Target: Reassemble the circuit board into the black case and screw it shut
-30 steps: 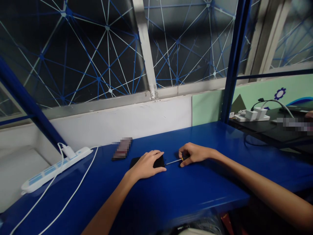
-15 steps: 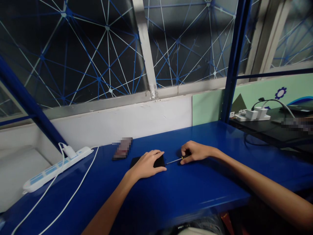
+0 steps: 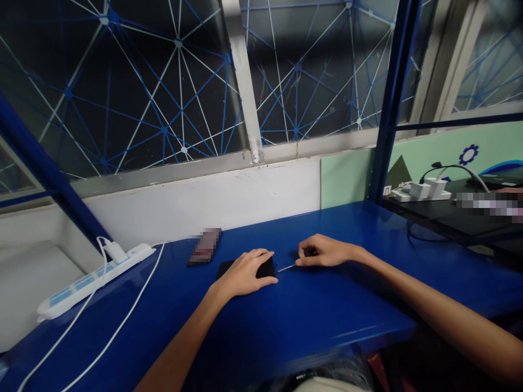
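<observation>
A flat black rectangular device lies on the blue desk. Across its top rests my left hand, thumb along the near edge and fingers over the far side, gripping it in place. To its right, my right hand is closed in a pinch around a thin screwdriver. Only the slim metal shaft shows; the handle is hidden in my fingers. The shaft points left, its tip at or very near the device's right end; whether they touch I cannot tell.
A phone lies behind the device, partly blurred out. At left is a white power strip with a plug and white cables. The desk meets the wall below the windows. Another power strip stands on a black table at right.
My right hand's fingers have shifted slightly left along the screwdriver and closed tighter, so less of the shaft shows. My left hand and the device have stayed almost in place.
</observation>
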The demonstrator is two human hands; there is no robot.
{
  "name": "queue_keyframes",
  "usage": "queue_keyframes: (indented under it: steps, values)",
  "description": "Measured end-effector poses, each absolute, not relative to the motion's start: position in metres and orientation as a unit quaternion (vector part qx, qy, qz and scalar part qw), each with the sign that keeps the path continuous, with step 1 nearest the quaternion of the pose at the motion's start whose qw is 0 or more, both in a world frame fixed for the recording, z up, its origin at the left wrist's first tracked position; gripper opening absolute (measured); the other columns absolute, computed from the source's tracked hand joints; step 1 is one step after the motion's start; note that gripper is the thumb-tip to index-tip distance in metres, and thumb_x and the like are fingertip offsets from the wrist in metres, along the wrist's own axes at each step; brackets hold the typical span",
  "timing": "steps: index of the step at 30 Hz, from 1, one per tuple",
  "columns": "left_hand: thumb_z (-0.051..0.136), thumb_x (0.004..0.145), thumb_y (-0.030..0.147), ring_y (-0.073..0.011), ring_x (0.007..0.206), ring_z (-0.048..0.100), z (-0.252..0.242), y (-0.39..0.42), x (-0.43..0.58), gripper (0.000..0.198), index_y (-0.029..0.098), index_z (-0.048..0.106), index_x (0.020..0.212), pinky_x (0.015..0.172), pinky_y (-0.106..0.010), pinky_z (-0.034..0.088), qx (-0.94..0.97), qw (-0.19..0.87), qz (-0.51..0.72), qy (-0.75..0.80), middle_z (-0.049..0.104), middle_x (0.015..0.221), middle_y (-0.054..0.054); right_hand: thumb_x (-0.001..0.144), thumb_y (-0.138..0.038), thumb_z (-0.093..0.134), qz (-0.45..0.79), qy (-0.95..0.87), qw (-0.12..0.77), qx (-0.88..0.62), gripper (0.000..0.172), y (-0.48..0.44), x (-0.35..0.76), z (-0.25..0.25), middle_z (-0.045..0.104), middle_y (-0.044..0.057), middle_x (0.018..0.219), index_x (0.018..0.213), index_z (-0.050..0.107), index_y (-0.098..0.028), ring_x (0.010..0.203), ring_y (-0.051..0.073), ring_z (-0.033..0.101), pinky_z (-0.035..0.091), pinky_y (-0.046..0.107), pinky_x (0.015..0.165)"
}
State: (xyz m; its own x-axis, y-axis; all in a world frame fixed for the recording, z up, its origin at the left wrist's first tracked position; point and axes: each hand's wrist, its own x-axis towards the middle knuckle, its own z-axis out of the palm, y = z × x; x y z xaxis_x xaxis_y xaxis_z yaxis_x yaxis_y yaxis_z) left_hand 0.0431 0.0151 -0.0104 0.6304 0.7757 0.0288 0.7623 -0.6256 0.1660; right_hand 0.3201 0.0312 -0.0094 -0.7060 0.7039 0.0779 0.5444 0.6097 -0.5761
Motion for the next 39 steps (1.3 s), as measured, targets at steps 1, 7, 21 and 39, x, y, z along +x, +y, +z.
queue_keyframes:
  steps: [1, 7, 21, 39]
  values:
    - [0.052, 0.085, 0.064, -0.0333, 0.130, 0.043, -0.010, 0.015, 0.043, 0.071, 0.027, 0.040, 0.144, 0.105, -0.047, 0.035, 0.900, 0.069, 0.049, 0.427, 0.043, 0.147, -0.009, 0.088, -0.054, 0.053, 0.264, -0.885, 0.152, -0.352, 0.041, 0.032, 0.321, -0.010, 0.055, -0.001, 0.062, 0.079, 0.063, -0.015, 0.053, 0.010, 0.043, 0.028, 0.024, 0.052]
    - [0.053, 0.084, 0.064, -0.0335, 0.129, 0.045, -0.010, 0.014, 0.044, 0.071, 0.026, 0.042, 0.143, 0.105, -0.046, 0.036, 0.901, 0.065, 0.049, 0.427, 0.044, 0.146, -0.009, 0.083, -0.045, 0.062, 0.258, -0.890, 0.148, -0.346, 0.032, 0.037, 0.324, -0.014, 0.058, -0.001, 0.064, 0.083, 0.068, -0.014, 0.055, 0.010, 0.047, 0.031, 0.023, 0.053]
    - [0.054, 0.085, 0.062, -0.0342, 0.129, 0.044, -0.009, 0.014, 0.045, 0.070, 0.026, 0.041, 0.144, 0.106, -0.048, 0.034, 0.900, 0.073, 0.050, 0.426, 0.042, 0.147, -0.010, 0.070, -0.036, 0.075, 0.278, -0.880, 0.144, -0.357, 0.028, 0.035, 0.320, -0.019, 0.051, -0.006, 0.061, 0.075, 0.056, -0.017, 0.053, 0.009, 0.043, 0.028, 0.022, 0.051]
    - [0.060, 0.088, 0.040, -0.0274, 0.123, 0.050, -0.016, 0.013, 0.053, 0.019, 0.024, 0.071, 0.092, 0.105, -0.042, 0.039, 0.902, 0.125, 0.170, 0.377, 0.047, 0.139, -0.004, 0.070, -0.035, 0.075, 0.250, -0.886, 0.152, -0.360, 0.025, 0.038, 0.324, -0.012, 0.051, -0.005, 0.060, 0.072, 0.060, -0.015, 0.054, 0.009, 0.043, 0.028, 0.022, 0.052]
